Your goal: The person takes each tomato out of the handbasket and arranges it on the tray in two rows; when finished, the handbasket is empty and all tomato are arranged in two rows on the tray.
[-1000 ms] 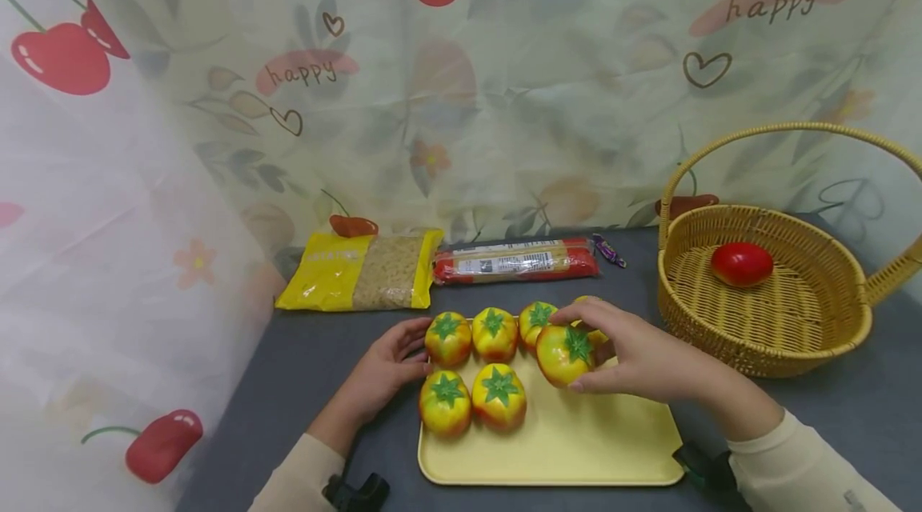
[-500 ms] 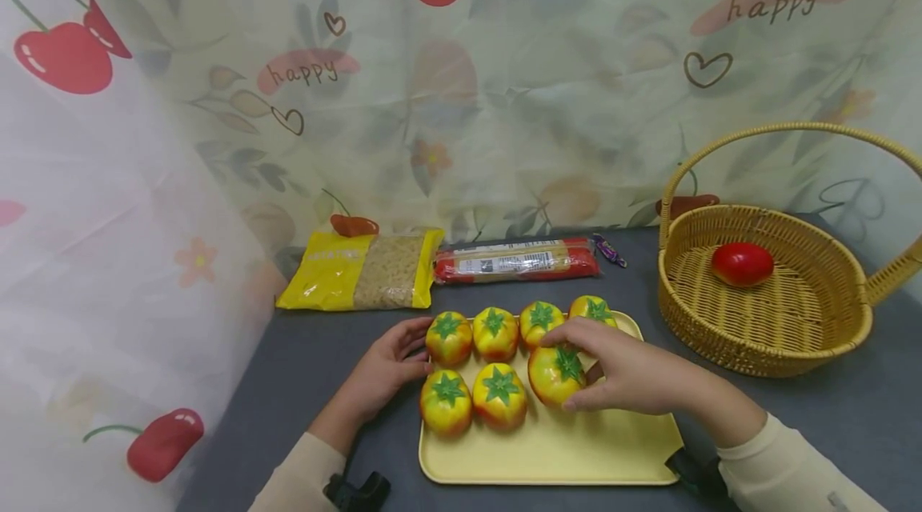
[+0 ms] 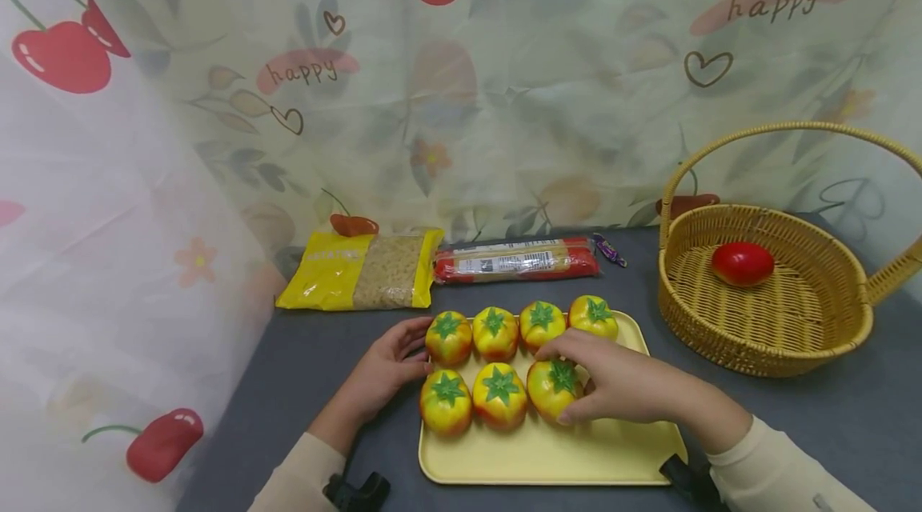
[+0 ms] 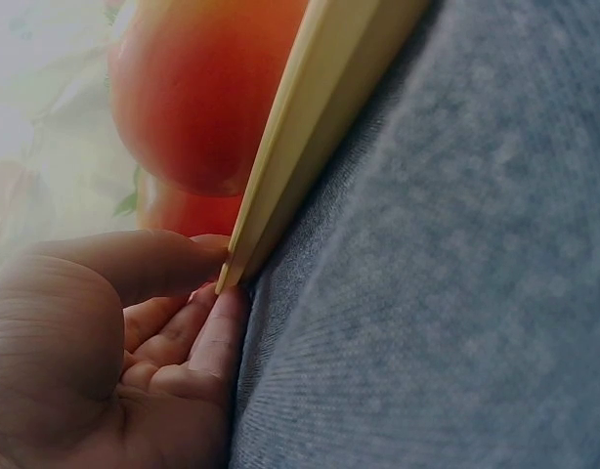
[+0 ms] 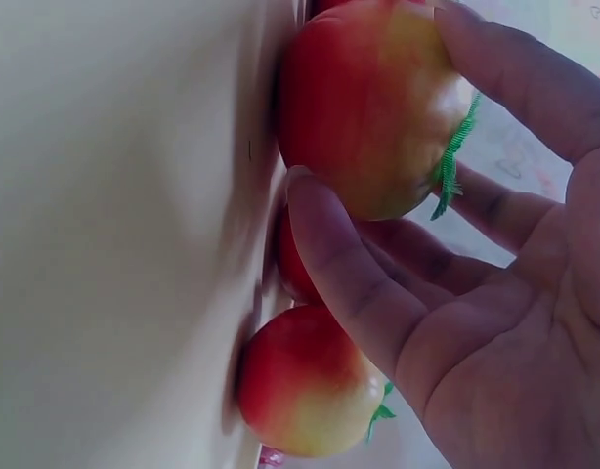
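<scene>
Yellow-and-red toy tomatoes with green star-shaped tops stand in two rows on a pale yellow tray (image 3: 547, 456). My right hand (image 3: 619, 380) holds the front-row toy tomato (image 3: 551, 390) farthest right, fingers behind it and thumb in front. In the right wrist view this toy tomato (image 5: 364, 107) sits at or very close to the tray surface (image 5: 114, 244). My left hand (image 3: 385, 368) is at the tray's left side, beside the back-left toy tomato (image 3: 448, 338). The left wrist view shows its thumb and fingers pinching the tray's rim (image 4: 243, 256).
A wicker basket (image 3: 763, 344) with a red oval fruit (image 3: 743, 264) stands at the right. Behind the tray lie a yellow pasta bag (image 3: 360, 272), a red-and-clear packet (image 3: 515, 260) and a purple-wrapped candy (image 3: 610, 250). A patterned curtain (image 3: 490, 136) closes off the back.
My right hand has moved the toy tomato down and toward me, into line at the right end of the front row. The back-right toy tomato has come into view. My left hand stays at the tray.
</scene>
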A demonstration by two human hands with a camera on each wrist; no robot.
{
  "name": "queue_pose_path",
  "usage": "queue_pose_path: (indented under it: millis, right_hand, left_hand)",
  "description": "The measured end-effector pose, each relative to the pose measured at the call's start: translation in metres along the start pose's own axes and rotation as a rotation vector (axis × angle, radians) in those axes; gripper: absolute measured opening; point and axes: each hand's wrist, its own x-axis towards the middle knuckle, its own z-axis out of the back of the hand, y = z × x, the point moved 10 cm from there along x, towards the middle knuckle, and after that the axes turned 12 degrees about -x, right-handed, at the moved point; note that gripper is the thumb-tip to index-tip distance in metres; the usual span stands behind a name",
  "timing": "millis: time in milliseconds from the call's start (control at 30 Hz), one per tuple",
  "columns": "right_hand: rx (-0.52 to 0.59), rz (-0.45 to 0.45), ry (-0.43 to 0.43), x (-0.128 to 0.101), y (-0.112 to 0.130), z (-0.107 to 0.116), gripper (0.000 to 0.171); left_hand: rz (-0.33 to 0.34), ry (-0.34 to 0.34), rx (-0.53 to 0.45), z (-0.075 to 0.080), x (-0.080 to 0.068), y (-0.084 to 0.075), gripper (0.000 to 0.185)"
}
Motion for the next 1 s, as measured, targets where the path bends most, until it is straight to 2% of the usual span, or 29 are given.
queue_pose_path:
  millis: [300, 667, 833, 1000]
  right_hand:
    - [-0.006, 0.01, -0.035, 0.001, 0.002, 0.002, 0.066]
    - [0.143, -0.041, -0.05, -0.003, -0.006, 0.015, 0.062]
    - [0.218, -0.026, -0.123, -0.009, -0.01, 0.032, 0.054]
    - [0.315, 0.003, -0.244, -0.018, -0.018, 0.055, 0.041]
  left_hand:
    - [0.002, -0.01, 0.002, 0.0, 0.0, -0.001, 0.074]
    - [-0.004, -0.002, 0.002, 0.0, 0.001, -0.002, 0.073]
    - [0.001, -0.006, 0.003, 0.0, 0.0, -0.001, 0.073]
    - [0.002, -0.013, 0.003, 0.0, -0.001, -0.001, 0.073]
